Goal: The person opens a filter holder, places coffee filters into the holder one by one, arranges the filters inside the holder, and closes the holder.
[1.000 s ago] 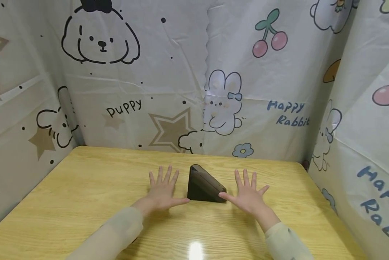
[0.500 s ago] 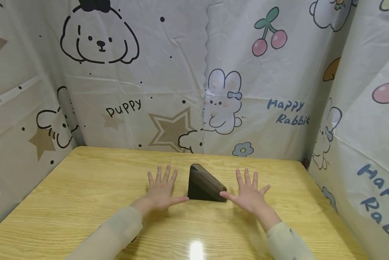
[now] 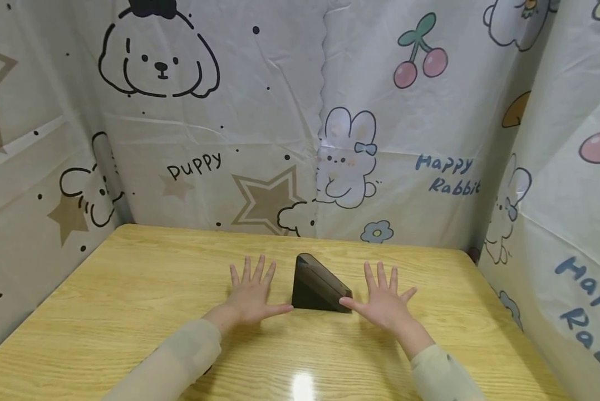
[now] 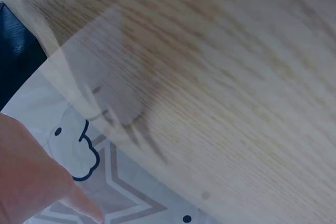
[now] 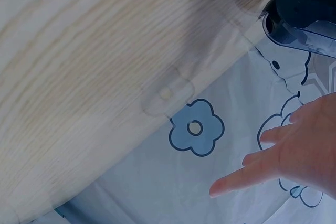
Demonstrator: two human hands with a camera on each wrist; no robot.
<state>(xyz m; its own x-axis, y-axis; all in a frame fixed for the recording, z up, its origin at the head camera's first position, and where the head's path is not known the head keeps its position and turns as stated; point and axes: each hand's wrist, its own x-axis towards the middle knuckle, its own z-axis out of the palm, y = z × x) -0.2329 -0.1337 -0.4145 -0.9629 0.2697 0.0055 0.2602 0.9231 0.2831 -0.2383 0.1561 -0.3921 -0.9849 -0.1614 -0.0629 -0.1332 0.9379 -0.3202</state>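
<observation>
A dark wedge-shaped object stands on the wooden table between the two hands, with a black triangular side and a brown sloping face. In the right wrist view, the dark object shows a rounded, see-through edge; its exact kind is unclear. My left hand is to its left, fingers spread and thumb pointing at its lower left corner. On the other side my right hand also has its fingers spread, and its thumb overlaps the lower right corner in the head view. Whether either thumb touches it, I cannot tell. Neither hand grips anything.
The wooden table reaches back to a hanging printed cloth with a puppy, rabbit, stars and cherries. More of this cloth hangs along the left and right sides. A bright light reflection lies near the table's front.
The head view has shifted very slightly. Both hands keep their spread pose beside the dark wedge, which stays in place.
</observation>
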